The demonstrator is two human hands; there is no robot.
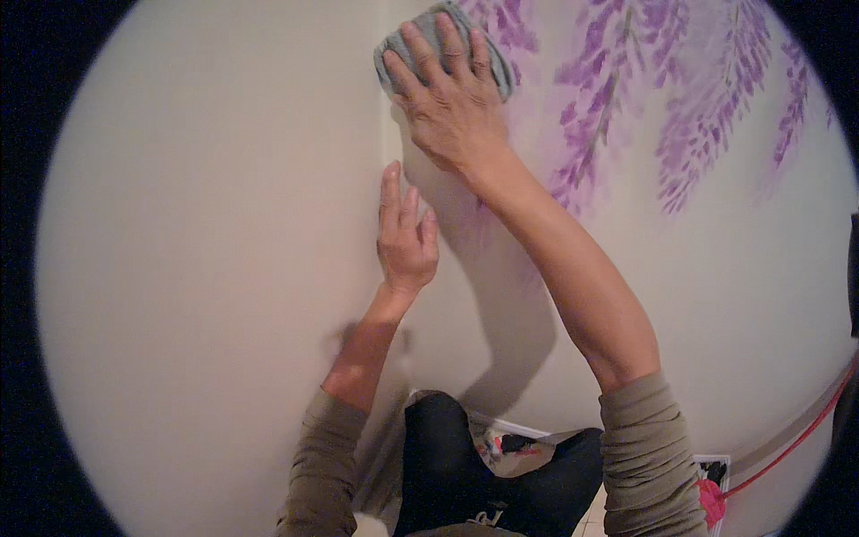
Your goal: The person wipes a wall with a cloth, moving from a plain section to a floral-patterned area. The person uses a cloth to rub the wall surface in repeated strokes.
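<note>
With its fingers spread, my right hand (456, 101) presses a folded grey-green cloth (436, 30) flat on the wall, beside the inner corner. Purple hanging flowers (604, 101) are painted on the wall to the right of the cloth. Lower down, my left hand (407, 235) is raised near the corner, fingers pointing up and slightly apart, with nothing in it. Whether its edge touches the wall cannot be told. Plain pale wall (201, 235) fills the left side.
A red plug (711, 502) with a red cord (792, 453) sits at a wall socket (719, 465), low on the right. Small red and black items (513, 444) lie on the floor by the white skirting board (520, 429), beyond my knees. A dark object stands at the far right edge.
</note>
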